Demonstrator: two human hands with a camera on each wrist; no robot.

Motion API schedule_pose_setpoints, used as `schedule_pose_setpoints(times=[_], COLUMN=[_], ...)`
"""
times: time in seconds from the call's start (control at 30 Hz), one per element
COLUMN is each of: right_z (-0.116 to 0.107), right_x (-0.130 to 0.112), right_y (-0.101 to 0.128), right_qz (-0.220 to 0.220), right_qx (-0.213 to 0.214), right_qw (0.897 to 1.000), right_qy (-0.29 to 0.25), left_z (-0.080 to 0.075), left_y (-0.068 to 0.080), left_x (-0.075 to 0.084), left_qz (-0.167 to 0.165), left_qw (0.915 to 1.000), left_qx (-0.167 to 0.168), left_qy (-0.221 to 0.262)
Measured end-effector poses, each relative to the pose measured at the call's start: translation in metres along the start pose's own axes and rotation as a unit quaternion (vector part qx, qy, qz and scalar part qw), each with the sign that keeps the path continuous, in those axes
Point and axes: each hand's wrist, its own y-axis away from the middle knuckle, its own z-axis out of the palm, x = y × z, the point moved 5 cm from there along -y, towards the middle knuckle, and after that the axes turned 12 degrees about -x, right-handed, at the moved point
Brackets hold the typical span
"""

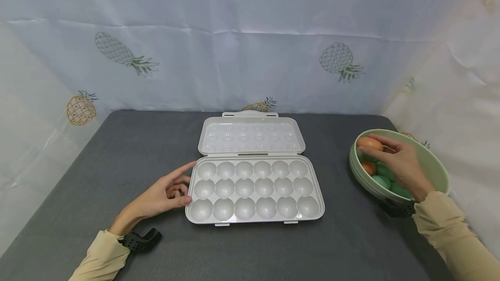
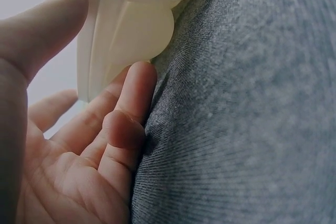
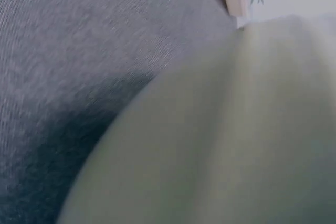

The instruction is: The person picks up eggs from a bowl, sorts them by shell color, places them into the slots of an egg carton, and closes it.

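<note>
A white plastic egg box (image 1: 255, 218) lies with its lid (image 1: 251, 135) folded back, its rows of round hollows facing up. At its left side is my left hand (image 1: 166, 194); the thumb and index fingertip touch the edge while the other fingers bend loosely beside it. In the left wrist view the thumb (image 2: 58, 19) meets the egg box's rim (image 2: 97, 30). My right hand (image 1: 404, 164) pinches a brown egg (image 1: 370, 143) over a pale green bowl (image 1: 435, 168). Inside the bowl sit several green eggs (image 1: 382, 181) and another brown egg (image 1: 368, 168).
The grey table (image 1: 250, 255) carries the box in the middle and the bowl at the right. A pale curtain (image 1: 234, 73) with pineapple prints hangs behind the table. The bowl's outer wall (image 3: 184, 150) fills much of the right wrist view, blurred.
</note>
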Motion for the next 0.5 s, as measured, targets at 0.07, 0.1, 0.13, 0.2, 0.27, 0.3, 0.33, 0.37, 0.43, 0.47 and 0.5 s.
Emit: schedule_pose_setpoints(times=[0.07, 0.1, 0.13, 0.2, 0.27, 0.3, 0.33, 0.37, 0.43, 0.47, 0.5], right_z=[0.002, 0.003, 0.005, 0.009, 0.013, 0.016, 0.02, 0.024, 0.032, 0.037, 0.042], right_x=[-0.005, -0.008, -0.011, -0.017, -0.023, -0.027, -0.03, -0.034, -0.04, -0.043, -0.047], right_y=[0.0, 0.001, 0.001, 0.001, 0.001, 0.002, 0.002, 0.002, 0.001, 0.002, 0.001], right_qz=[-0.005, -0.008, -0.013, -0.025, -0.024, -0.02, -0.015, -0.007, 0.008, 0.012, 0.007], right_qx=[0.0, 0.001, -0.001, -0.006, -0.007, -0.008, -0.01, -0.01, -0.014, -0.019, -0.024], right_qw=[1.0, 1.0, 1.0, 0.999, 0.999, 0.999, 0.999, 0.998, 0.995, 0.993, 0.993], right_qy=[0.008, 0.016, 0.019, 0.022, 0.028, 0.037, 0.048, 0.066, 0.101, 0.115, 0.12], left_z=[0.0, 0.0, 0.0, -0.001, -0.001, -0.001, -0.001, -0.001, -0.001, -0.001, -0.001], left_y=[0.0, 0.0, 0.0, 0.0, 0.0, 0.0, 0.0, 0.0, 0.0, -0.001, -0.001], left_x=[0.0, 0.0, 0.001, 0.001, 0.001, 0.0, 0.0, 0.0, 0.0, 0.0, 0.0], left_qz=[0.0, 0.0, -0.001, -0.003, -0.006, -0.007, -0.007, -0.008, -0.01, -0.01, -0.01], left_qw=[1.0, 1.0, 1.0, 1.0, 1.0, 1.0, 1.0, 1.0, 0.9999, 0.9999, 0.9999], left_qx=[0.0, 0.0, -0.001, 0.0, 0.001, 0.002, 0.002, 0.003, 0.004, 0.004, 0.004], left_qy=[0.0, 0.001, 0.001, 0.0, -0.001, -0.001, -0.001, -0.001, -0.002, -0.003, -0.004])
